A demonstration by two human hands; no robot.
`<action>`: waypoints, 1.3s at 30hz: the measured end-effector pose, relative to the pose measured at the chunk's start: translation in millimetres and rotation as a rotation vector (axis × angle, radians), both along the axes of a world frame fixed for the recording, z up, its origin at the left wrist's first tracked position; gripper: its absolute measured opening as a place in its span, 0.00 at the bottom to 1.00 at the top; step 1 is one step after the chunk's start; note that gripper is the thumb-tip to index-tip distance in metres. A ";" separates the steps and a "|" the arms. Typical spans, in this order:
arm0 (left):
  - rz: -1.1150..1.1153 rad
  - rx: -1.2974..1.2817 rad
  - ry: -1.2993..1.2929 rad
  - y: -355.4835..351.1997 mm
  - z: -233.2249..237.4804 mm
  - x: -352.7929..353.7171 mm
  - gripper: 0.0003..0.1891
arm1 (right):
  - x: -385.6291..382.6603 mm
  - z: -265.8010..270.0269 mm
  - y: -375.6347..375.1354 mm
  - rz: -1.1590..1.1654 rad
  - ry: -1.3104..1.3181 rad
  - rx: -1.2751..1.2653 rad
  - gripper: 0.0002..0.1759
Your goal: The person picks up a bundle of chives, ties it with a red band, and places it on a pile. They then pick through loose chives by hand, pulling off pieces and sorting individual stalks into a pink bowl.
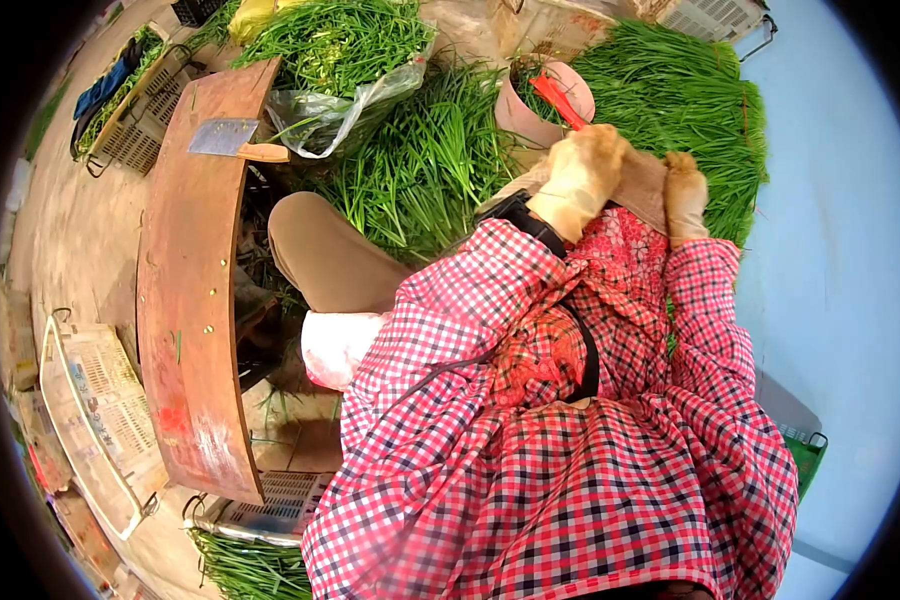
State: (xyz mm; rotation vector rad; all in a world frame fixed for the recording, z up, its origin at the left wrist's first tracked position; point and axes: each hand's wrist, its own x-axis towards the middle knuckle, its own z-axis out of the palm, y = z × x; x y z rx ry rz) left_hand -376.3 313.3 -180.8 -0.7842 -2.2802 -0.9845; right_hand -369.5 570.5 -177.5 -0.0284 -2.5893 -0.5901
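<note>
My left hand [582, 178], in a pale work glove with a black band at the wrist, is closed above my brown-trousered knee. A flat red strip [560, 100] runs from its fingers over a pink bucket [522, 115]; its lower end lies inside the rim. My right hand [685, 198], gloved too, has its fingers curled at the other side of the brown cloth [640, 188]. What it holds, if anything, is hidden. Long green leafy stalks [670, 90] lie in a thick layer beyond both hands, and a looser heap [420, 160] lies to the left.
A wooden board [190, 290] on the left bears a cleaver [232, 140] with a wooden handle. Behind it, a clear plastic bag [355, 105] holds cut greens. Plastic crates [135, 110] stand at the far left. A light blue surface [830, 250] extends along the right.
</note>
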 end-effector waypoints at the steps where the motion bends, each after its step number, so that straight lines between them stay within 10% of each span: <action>1: 0.037 -0.075 0.031 17.4 -3.7 4.7 0.10 | 13.4 18.4 2.9 0.093 0.121 0.038 0.10; 6: -0.282 -0.219 -0.028 25.6 -30.1 44.4 0.10 | 79.7 13.7 63.1 0.197 -0.031 -0.220 0.07; 8: -0.434 0.038 -0.265 -2.4 -20.7 54.0 0.12 | 89.5 23.5 57.3 -0.152 -0.043 -1.306 0.11; 14: -0.798 0.490 -0.699 -35.5 -29.2 5.5 0.10 | 16.3 146.0 -43.4 0.210 -0.116 -1.327 0.14; 18: -0.349 0.674 -1.054 -69.5 -76.1 -28.4 0.11 | -88.5 175.7 -131.1 0.407 -0.357 -1.381 0.08; 24: 0.126 0.613 -1.574 -99.3 -188.2 -66.7 0.16 | -232.8 -33.1 -144.0 0.847 -0.723 -1.868 0.23; 26: 0.255 0.577 -1.598 -92.9 -205.8 -72.1 0.17 | -191.6 -35.7 -184.8 0.222 -0.531 -1.900 0.17; 30: 0.452 0.031 -1.355 -70.2 -294.1 -102.9 0.26 | -180.2 -125.1 -155.3 -0.026 -0.414 -2.218 0.13; 33: 0.349 -0.480 -1.210 -49.4 -241.3 -128.4 0.20 | -171.3 -149.4 -135.2 -0.122 -0.371 -2.160 0.16; 37: 0.631 -0.167 -1.566 -38.3 -228.9 -150.7 0.20 | -158.5 -169.3 -129.1 -0.226 -0.389 -2.191 0.14; 39: 0.414 -0.254 -1.367 -48.9 -274.3 -132.9 0.23 | -156.6 -168.3 -132.5 -0.218 -0.358 -2.177 0.14</action>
